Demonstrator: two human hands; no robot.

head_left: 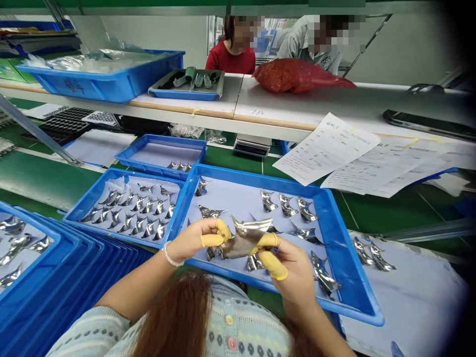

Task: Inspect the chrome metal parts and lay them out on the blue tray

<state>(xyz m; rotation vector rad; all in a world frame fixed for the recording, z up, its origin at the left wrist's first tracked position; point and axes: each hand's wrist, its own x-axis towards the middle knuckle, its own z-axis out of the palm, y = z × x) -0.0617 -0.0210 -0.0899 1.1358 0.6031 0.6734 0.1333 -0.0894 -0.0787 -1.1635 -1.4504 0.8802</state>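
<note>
A shiny curved metal piece (245,235) is held up between my two hands, over the large blue tray (353,277). My left hand (203,238), with yellow finger cots on thumb and forefinger, pinches its left side. On the opposite side my right hand (286,260), also in yellow finger cots, grips the edge. Beneath and around it, several similar metal pieces lie on the tray's white lining, among them one at the right (323,272) and a row near the back (287,204). My hands and the held piece hide part of the tray's middle.
Left of the large tray, a smaller blue tray (128,176) carries rows of metal pieces. Stacked blue trays (85,277) stand at the lower left. Papers (330,146) hang from the shelf, which bears a red bag (297,77) and a blue bin (126,82). Two people sit beyond.
</note>
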